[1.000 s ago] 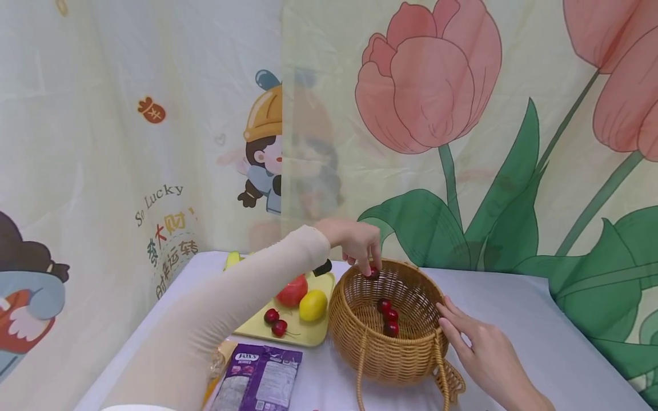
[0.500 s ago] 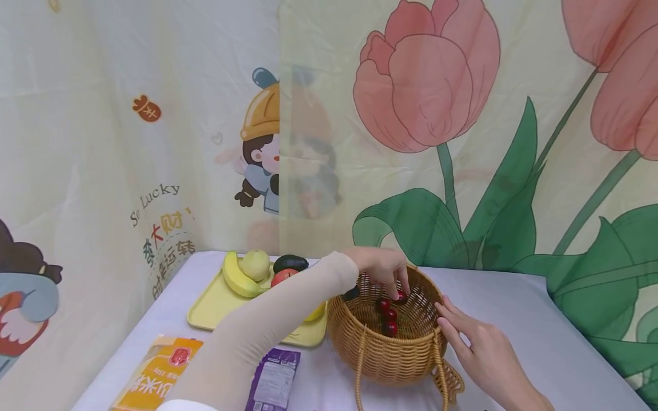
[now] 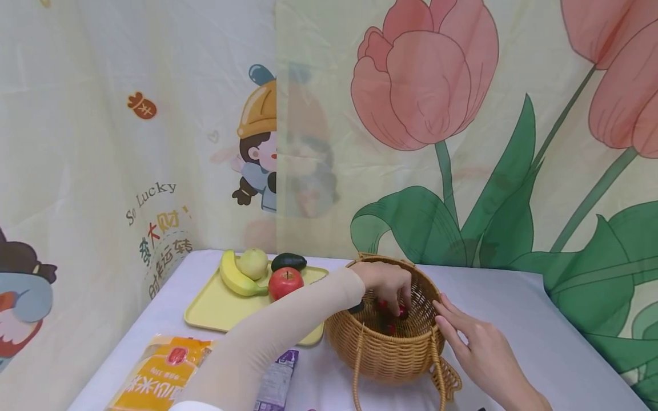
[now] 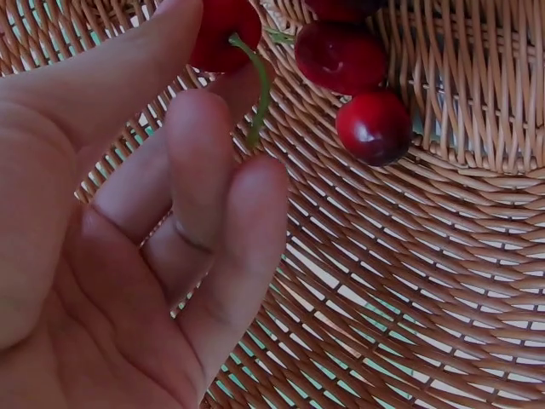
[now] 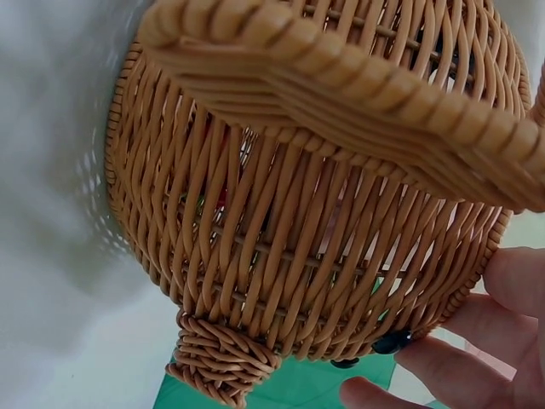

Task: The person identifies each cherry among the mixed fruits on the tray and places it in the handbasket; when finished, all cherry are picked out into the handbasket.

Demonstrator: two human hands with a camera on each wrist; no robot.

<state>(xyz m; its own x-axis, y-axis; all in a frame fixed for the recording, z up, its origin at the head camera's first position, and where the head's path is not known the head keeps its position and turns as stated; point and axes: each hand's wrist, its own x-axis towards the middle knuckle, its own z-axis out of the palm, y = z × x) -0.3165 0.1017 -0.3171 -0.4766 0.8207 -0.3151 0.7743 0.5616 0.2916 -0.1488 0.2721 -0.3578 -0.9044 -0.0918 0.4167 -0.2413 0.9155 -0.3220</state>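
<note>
Inside the brown wicker basket (image 3: 380, 362) is my left hand (image 3: 389, 281). In the left wrist view, its thumb and a finger pinch a red cherry (image 4: 223, 36) with a curved green stem. Several other cherries (image 4: 375, 128) lie in the basket just beside the held one. My right hand (image 3: 478, 345) rests against the basket's right rim with fairly straight fingers. The right wrist view shows those fingers (image 5: 460, 366) touching the basket's outer edge. The left hand and its sleeve partly cover the basket's interior in the head view.
Left of the basket, a yellow tray (image 3: 211, 314) bears a banana (image 3: 237, 278), a round pale-green fruit (image 3: 252, 264), a dark avocado (image 3: 289, 262) and a red apple (image 3: 285, 283). Nearer lie an orange bag (image 3: 154, 377) and a purple bag (image 3: 277, 379), partly behind the sleeve (image 3: 277, 331).
My left hand has moved right and down from above the basket's rim into the basket, with the cherry in its fingers. The right hand has stayed at the rim.
</note>
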